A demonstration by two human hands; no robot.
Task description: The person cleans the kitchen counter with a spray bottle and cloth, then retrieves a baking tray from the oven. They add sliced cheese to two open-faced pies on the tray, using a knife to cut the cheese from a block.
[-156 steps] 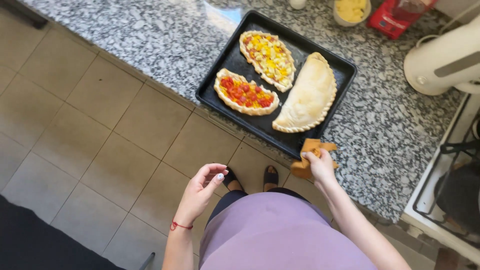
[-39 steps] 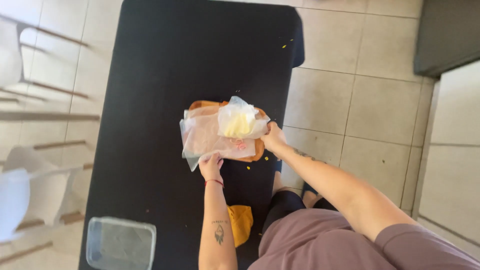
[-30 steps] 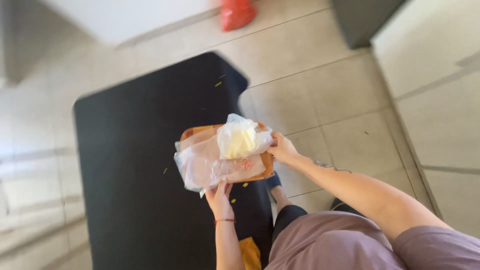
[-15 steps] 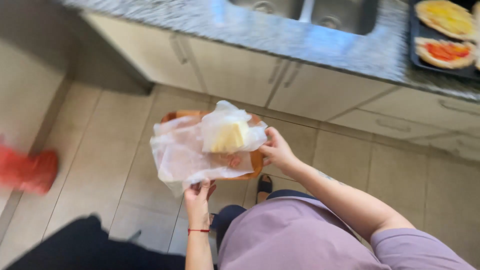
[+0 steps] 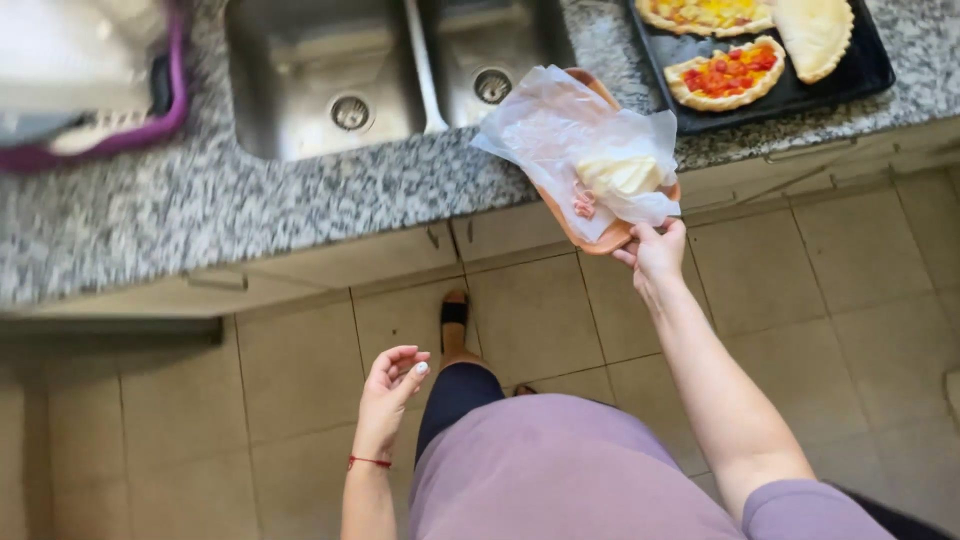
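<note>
Granite counter (image 5: 150, 215) and steel sink (image 5: 330, 70) lying at twelve o'clock.
My right hand (image 5: 652, 252) is gripping the wooden board (image 5: 600, 236) level at one o'clock, steadying its crumpled wrap (image 5: 560, 130); my left hand (image 5: 392, 380) is hanging loose, empty.

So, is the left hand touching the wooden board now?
Apart. The head view shows the left hand open and empty over the floor tiles, while only the right hand holds the board.

1. Speckled grey granite counter (image 5: 300, 200) runs across the top, from nine to three o'clock.
2. Steel double sink (image 5: 330, 70) sits at twelve o'clock.
3. Black baking tray (image 5: 860, 75) with pastries lies at two o'clock.
4. Purple-rimmed rack (image 5: 110, 140) rests at ten o'clock.
</note>
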